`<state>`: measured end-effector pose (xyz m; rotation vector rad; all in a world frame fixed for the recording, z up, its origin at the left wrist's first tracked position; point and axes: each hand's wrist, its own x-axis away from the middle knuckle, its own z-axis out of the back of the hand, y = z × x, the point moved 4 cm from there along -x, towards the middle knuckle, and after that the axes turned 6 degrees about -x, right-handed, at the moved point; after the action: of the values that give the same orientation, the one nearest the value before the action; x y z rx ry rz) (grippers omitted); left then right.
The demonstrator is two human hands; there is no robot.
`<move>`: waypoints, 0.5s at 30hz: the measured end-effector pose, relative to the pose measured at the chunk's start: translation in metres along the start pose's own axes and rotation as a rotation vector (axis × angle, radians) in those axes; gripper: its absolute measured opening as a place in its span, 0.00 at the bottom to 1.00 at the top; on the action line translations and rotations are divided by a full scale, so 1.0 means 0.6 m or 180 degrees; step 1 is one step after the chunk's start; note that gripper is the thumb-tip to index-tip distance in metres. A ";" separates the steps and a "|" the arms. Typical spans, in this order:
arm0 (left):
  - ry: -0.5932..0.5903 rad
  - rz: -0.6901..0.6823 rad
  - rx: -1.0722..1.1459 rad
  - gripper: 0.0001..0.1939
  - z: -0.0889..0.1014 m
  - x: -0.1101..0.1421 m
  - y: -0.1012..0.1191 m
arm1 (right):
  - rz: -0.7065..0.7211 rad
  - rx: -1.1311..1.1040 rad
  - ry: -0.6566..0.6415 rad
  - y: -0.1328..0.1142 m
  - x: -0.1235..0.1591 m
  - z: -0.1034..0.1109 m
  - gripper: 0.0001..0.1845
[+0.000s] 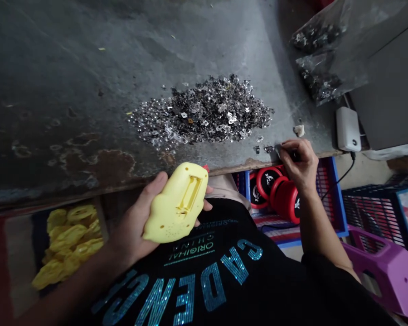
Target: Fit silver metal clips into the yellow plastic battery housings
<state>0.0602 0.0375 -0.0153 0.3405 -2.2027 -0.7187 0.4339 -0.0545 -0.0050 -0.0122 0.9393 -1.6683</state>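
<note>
- Yellow toy (168, 217) cradled in a curled left hand (139, 222), slot (191, 194) upward, seemingly to keep it visible.
- Right hand (301, 164), bunched nearly closed beside metal clips (268, 149); any hold unclear.

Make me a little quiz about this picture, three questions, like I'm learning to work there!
1. Pick one: which hand holds the yellow shell? A) left B) right C) both
2. True or false: the pile of small metal pieces lies on the table.
3. Fill in: the blue crate below the right hand holds round things with black middles and ____ rims.

Key: 1. A, the left hand. 2. True. 3. Red.
</note>
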 end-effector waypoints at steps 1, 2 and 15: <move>0.0042 0.0027 0.0014 0.38 0.000 0.000 -0.001 | -0.0030 0.0049 0.0012 -0.001 -0.001 -0.002 0.03; 0.0100 0.0062 0.0031 0.39 0.000 0.000 -0.002 | -0.0044 0.0097 -0.0012 -0.002 -0.003 -0.006 0.03; 0.0410 0.0278 -0.0025 0.44 0.007 0.005 -0.007 | -0.0054 0.0312 -0.0534 0.002 -0.016 -0.017 0.04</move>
<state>0.0549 0.0344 -0.0183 0.2769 -2.0791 -0.6401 0.4333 -0.0409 -0.0086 -0.0929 0.7325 -1.6991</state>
